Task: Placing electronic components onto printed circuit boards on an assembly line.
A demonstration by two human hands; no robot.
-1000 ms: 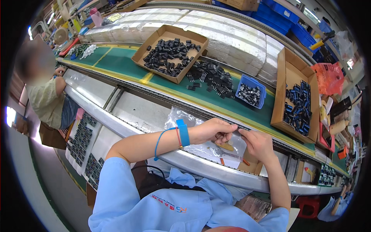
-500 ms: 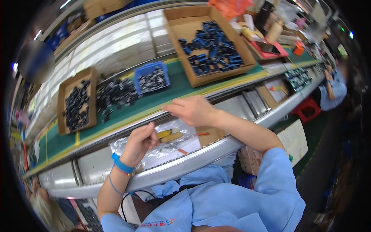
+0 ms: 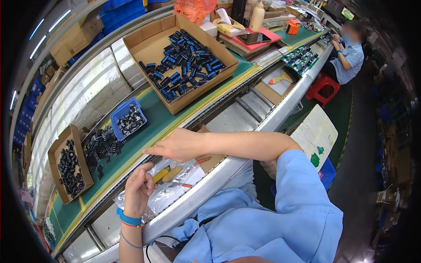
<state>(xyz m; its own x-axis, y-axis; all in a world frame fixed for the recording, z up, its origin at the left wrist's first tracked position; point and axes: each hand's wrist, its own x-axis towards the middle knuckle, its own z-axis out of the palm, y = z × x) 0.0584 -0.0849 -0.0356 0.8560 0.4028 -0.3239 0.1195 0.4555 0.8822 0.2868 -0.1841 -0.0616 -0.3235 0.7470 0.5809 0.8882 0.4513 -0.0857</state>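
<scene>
My left hand (image 3: 138,186), with a blue wristband (image 3: 129,218), is over the near side of the conveyor line, its fingers loosely bent and apart; I see nothing in it. My right hand (image 3: 179,145) reaches in from the right, just above and beyond the left, fingers stretched leftward over the belt's near edge, with nothing visible in them. Below both hands lies a clear plastic bag (image 3: 169,193), with yellow-handled tools (image 3: 170,174) and orange-tipped tools beside it. Beyond them a blue bin (image 3: 128,118) holds small dark parts, next to a loose pile of black parts (image 3: 101,147).
A large cardboard box (image 3: 144,41) of blue-black capacitors stands on the green belt (image 3: 153,111). A smaller cardboard tray (image 3: 83,168) of black parts is at left. A metal rail (image 3: 232,168) runs in front of me. Green circuit boards (image 3: 300,59) and a seated person (image 3: 348,55) are at right.
The view has swung, so the boxes and belt appear farther left and more tilted. My hands stay close together, and the right hand's fingers now reach past the left hand's fingertips.
</scene>
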